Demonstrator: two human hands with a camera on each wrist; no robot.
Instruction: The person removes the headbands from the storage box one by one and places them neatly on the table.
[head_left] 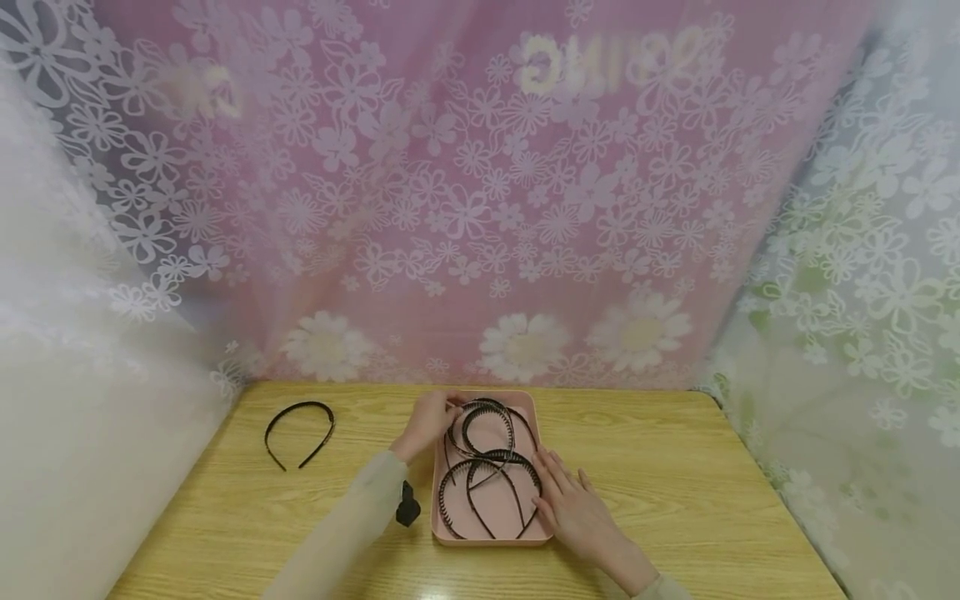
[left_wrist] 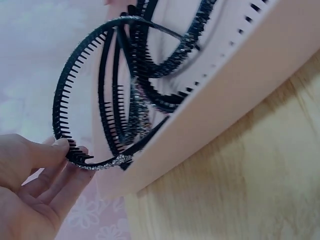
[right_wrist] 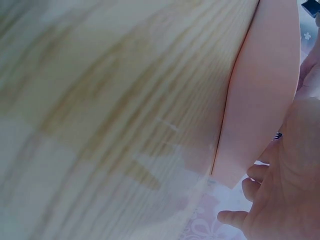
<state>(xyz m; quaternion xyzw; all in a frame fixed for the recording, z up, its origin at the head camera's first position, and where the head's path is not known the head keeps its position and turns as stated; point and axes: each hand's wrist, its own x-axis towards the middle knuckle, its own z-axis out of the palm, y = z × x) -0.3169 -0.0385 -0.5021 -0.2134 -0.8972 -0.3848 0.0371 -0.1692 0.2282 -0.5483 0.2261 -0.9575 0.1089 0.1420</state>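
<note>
A pink tray point(head_left: 437, 508) sits mid-table with several black toothed headbands point(head_left: 491, 483) piled in it. At the tray's far left corner, my left hand point(head_left: 448, 406) pinches one toothed headband point(left_wrist: 64, 90) between thumb and fingers point(left_wrist: 60, 146), its end lifted over the tray's rim point(left_wrist: 220, 95). My right hand point(head_left: 558, 487) lies flat with straight fingers against the tray's right rim, next to the nearest headbands. The right wrist view shows only the tray's outer wall point(right_wrist: 260, 90) and that hand's loosely bent fingers point(right_wrist: 255, 175). One more black headband point(head_left: 300, 433) lies alone on the table to the left.
The wooden table point(head_left: 675, 475) is walled in by flowered curtains: pink behind point(head_left: 480, 208), white on the left and pale green-white on the right point(head_left: 847, 333). A small black object point(head_left: 407, 504) lies by the tray's left side, under my left forearm.
</note>
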